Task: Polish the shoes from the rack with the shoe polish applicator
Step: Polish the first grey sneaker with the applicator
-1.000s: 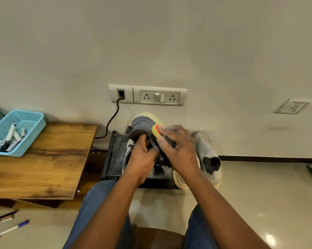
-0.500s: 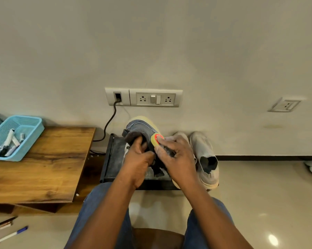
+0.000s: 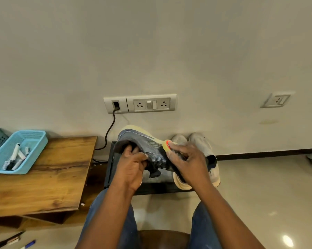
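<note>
The applicator [image 3: 166, 145] has slid along the shoe [image 3: 144, 146] toward the toe, away from the left hand [image 3: 133, 166]. The shoe is held up above the rack [image 3: 113, 169]. The left hand's fingers curl into the shoe's opening and grip it. The right hand [image 3: 185, 162] pinches the applicator against the shoe's side. If it pushes too hard, the shoe could twist loose and drop. Both arms reach forward, hands close together.
</note>
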